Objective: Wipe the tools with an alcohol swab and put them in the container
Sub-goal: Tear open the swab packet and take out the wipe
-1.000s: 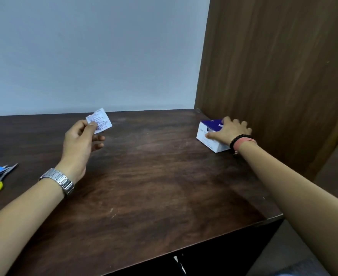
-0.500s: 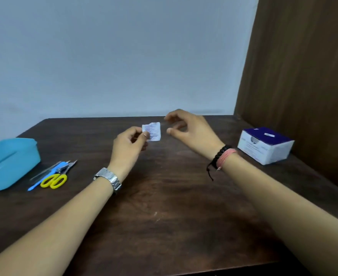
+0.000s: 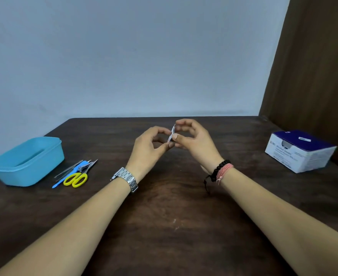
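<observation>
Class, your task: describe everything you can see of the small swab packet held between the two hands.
The swab packet is a small, flat, white sachet, seen nearly edge-on, so its print cannot be read. It looks like thin paper or foil and appears unopened, though that is hard to tell. It stands roughly upright, tilted slightly, above the middle of the dark wooden table, not touching it. The left hand pinches its lower end; the right hand pinches it from the other side.

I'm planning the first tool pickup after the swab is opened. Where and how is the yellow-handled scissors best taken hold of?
Judging by their pose, grip the yellow-handled scissors by the yellow loops, coming from the near side. They lie flat on the table, loops nearest the person; the blades point away into the other tools beside the blue container. The left hand is closer.
</observation>
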A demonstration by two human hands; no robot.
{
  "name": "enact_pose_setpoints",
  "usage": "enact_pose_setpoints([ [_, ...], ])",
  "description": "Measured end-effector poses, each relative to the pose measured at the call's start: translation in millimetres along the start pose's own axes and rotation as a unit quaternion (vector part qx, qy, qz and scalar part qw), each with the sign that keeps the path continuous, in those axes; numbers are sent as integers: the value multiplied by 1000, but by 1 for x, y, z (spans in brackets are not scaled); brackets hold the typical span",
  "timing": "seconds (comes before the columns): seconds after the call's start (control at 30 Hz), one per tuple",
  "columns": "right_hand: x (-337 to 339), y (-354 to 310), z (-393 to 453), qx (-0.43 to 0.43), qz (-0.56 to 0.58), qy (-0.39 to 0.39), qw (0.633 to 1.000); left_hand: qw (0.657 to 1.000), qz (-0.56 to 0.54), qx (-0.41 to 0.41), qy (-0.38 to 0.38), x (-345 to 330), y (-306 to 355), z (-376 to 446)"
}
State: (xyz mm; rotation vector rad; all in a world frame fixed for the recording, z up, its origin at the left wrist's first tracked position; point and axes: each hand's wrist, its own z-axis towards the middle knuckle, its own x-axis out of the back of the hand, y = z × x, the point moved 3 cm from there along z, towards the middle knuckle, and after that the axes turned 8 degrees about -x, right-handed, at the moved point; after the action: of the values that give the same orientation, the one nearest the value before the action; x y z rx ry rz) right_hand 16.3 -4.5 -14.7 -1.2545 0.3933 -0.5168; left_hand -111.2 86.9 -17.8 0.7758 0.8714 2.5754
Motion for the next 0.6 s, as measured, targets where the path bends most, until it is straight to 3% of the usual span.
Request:
enact_pose_setpoints([
  [0.3, 0, -2, -8, -15, 32, -32, 999, 998, 40, -32, -32, 3, 4, -1],
  [0.6, 5, -7, -7, 12, -26, -28, 999, 999, 15, -18, -30, 2, 1, 0],
])
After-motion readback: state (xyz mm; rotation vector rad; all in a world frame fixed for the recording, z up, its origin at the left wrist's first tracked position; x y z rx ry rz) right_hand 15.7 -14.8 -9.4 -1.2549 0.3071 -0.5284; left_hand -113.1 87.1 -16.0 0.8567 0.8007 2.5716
